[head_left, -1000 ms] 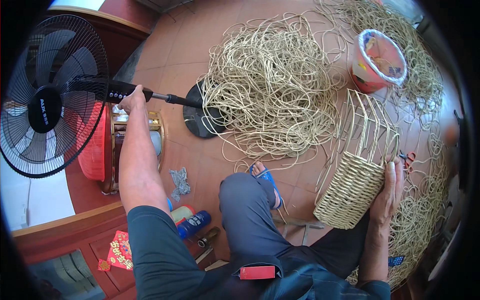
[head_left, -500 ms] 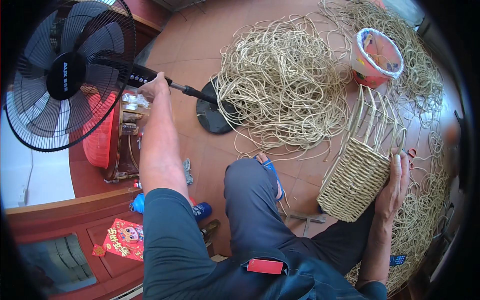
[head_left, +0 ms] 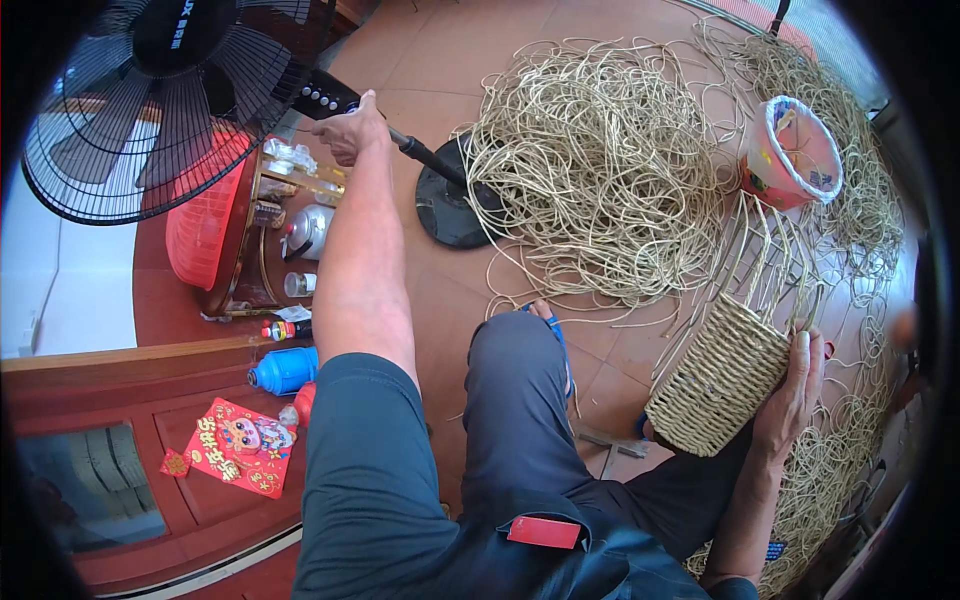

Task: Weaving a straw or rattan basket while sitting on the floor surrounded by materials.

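A standing fan [head_left: 165, 30] with a dark wire cage rises at the upper left. Beside its button panel [head_left: 325, 97] my left hand [head_left: 352, 132] is stretched out, thumb and fingers apart; whether it touches the panel is unclear. On my right, my right hand [head_left: 790, 395] holds the side of a woven straw-rope basket [head_left: 722, 375]. The basket is tilted, and loose uprights [head_left: 765, 235] stick out from its far end. Part of my right hand's grip lies hidden behind the weave.
A big tangled rope heap [head_left: 600, 180] covers the floor ahead, partly over the fan's round base [head_left: 455, 200]. A lined pink bin [head_left: 790, 150] stands beyond the basket, with more rope [head_left: 840, 450] along the right. At left are a kettle [head_left: 312, 232] and a blue jug [head_left: 283, 371].
The view has shifted, bringing the kettle and jug into fuller sight. My left hand sits slightly farther from the button panel. My right hand still holds the basket, now tilted differently.
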### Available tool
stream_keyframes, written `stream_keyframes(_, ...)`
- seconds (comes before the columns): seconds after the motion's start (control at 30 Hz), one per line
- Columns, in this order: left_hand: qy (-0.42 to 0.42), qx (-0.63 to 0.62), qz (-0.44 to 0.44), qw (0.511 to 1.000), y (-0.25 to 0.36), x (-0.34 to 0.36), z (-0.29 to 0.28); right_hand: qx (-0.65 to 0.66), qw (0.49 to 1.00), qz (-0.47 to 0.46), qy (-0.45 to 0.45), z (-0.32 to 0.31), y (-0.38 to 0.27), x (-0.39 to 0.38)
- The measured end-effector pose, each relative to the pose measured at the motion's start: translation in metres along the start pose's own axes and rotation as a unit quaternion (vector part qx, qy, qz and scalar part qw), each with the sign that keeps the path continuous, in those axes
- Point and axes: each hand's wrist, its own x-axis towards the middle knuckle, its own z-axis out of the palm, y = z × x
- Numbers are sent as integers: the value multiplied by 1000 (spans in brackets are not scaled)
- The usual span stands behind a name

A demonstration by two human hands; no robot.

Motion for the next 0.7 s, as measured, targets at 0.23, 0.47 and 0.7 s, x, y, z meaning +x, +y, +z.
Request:
stream_keyframes(0.23, -62, -27, 217, 974, -59, 26, 0, -34, 999, -33, -22, -1, -1, 6)
stream_keyframes(0.47, -315, -341, 40, 885, -95, 53, 6, -31, 999, -32, -26, -2, 3, 7)
stream_keyframes(0.7, -378, -441, -91, 809, -89, 57, 20, 12, 999, 16, -32, -2, 3, 10)
